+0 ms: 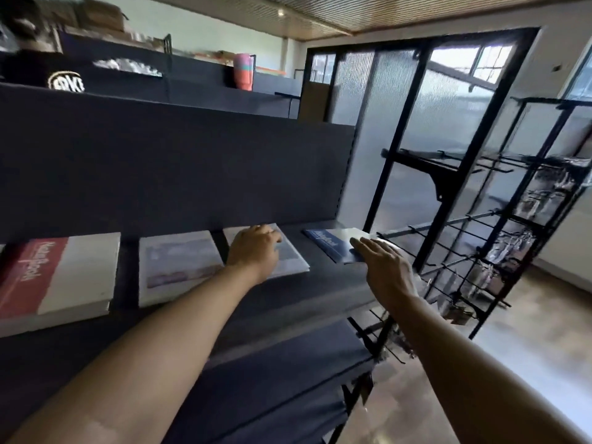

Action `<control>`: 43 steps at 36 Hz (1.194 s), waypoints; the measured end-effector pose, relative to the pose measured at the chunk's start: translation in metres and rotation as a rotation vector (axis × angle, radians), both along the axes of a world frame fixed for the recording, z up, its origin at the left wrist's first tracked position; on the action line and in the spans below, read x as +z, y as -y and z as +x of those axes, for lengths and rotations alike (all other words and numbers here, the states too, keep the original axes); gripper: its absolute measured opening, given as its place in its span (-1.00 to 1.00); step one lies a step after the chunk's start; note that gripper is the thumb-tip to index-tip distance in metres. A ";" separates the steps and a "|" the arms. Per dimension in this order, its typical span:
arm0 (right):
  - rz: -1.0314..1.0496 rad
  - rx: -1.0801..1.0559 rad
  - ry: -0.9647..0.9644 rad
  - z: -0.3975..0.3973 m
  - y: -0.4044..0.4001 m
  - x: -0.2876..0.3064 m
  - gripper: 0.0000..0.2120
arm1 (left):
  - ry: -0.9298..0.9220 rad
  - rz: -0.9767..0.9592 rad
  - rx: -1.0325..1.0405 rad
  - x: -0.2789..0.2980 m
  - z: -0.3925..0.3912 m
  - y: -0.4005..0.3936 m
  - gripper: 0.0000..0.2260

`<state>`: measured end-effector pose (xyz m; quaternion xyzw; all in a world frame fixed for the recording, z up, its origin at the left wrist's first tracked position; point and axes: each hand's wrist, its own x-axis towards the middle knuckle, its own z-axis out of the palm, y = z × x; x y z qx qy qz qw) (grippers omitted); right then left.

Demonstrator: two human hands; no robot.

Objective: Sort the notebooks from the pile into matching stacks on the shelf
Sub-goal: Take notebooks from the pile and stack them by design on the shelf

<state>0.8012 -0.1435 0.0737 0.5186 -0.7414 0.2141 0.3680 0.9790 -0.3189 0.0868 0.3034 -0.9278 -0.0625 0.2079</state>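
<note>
Fingers (368, 248) of right hand (384, 264) lie straight on the blue notebook (330, 243).

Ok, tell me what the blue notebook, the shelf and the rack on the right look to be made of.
Blue notebook: thin card or paper cover, slightly glossy, judging by the pale sheen across it.
Shelf: dark, matte, flat panels with a straight edge; painted metal or coated board, I cannot tell which.
Wire rack: black metal, seemingly, going by its thin rods and square bars.
</note>
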 end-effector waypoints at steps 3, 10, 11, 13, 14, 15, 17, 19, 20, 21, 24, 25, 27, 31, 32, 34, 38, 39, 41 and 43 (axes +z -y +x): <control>0.024 0.033 0.025 -0.025 0.005 0.000 -0.51 | -0.022 -0.001 0.033 0.002 -0.020 -0.010 -0.69; 0.127 0.094 0.098 -0.057 0.033 -0.009 -0.50 | 0.012 0.020 0.101 0.001 -0.049 -0.006 -0.69; 0.147 0.101 0.089 -0.059 0.038 -0.010 -0.51 | 0.023 0.040 0.102 0.000 -0.053 -0.005 -0.69; 0.194 0.114 0.087 -0.063 0.046 -0.015 -0.55 | 0.030 0.080 0.112 -0.001 -0.061 -0.003 -0.68; 0.220 0.121 0.099 -0.066 0.050 -0.017 -0.56 | 0.019 0.092 0.118 -0.002 -0.066 -0.002 -0.67; 0.254 0.124 0.118 -0.068 0.053 -0.018 -0.56 | 0.002 0.102 0.119 -0.003 -0.070 -0.002 -0.67; 0.349 0.119 0.146 -0.072 0.060 -0.019 -0.54 | -0.030 0.115 0.104 -0.006 -0.078 -0.002 -0.67; 0.435 0.091 0.178 -0.075 0.065 -0.018 -0.52 | -0.042 0.128 0.069 -0.010 -0.086 -0.002 -0.68; 0.477 0.070 0.195 -0.076 0.068 -0.017 -0.52 | -0.033 0.144 0.041 -0.012 -0.091 -0.003 -0.67; 0.513 0.057 0.210 -0.077 0.069 -0.016 -0.52 | -0.011 0.165 0.013 -0.013 -0.096 -0.004 -0.64; 0.603 0.058 0.261 -0.084 0.073 -0.015 -0.50 | 0.095 0.199 -0.033 -0.016 -0.111 -0.008 -0.49; 0.621 0.066 0.286 -0.085 0.075 -0.014 -0.50 | 0.136 0.195 -0.040 -0.016 -0.115 -0.010 -0.45; 0.669 0.078 0.315 -0.089 0.080 -0.010 -0.51 | 0.206 0.181 -0.047 -0.019 -0.123 -0.011 -0.44; 0.807 0.125 0.413 -0.101 0.094 -0.013 -0.52 | 0.169 0.175 -0.011 -0.020 -0.134 -0.011 -0.60; 0.856 0.132 0.432 -0.103 0.096 -0.012 -0.51 | 0.174 0.180 -0.004 -0.020 -0.135 -0.011 -0.62; 0.918 0.148 0.482 -0.107 0.099 -0.006 -0.49 | 0.217 0.186 0.014 -0.020 -0.136 -0.009 -0.65; 0.974 0.118 0.596 -0.120 0.101 -0.005 -0.38 | 0.303 0.186 0.057 -0.026 -0.140 -0.012 -0.70; 0.969 0.110 0.605 -0.124 0.102 -0.007 -0.35 | 0.314 0.196 0.067 -0.027 -0.141 -0.014 -0.67; 0.978 0.104 0.604 -0.129 0.099 -0.010 -0.30 | 0.313 0.197 0.084 -0.028 -0.144 -0.017 -0.65; 0.963 0.107 0.610 -0.135 0.095 -0.010 -0.28 | 0.299 0.200 0.099 -0.028 -0.146 -0.017 -0.62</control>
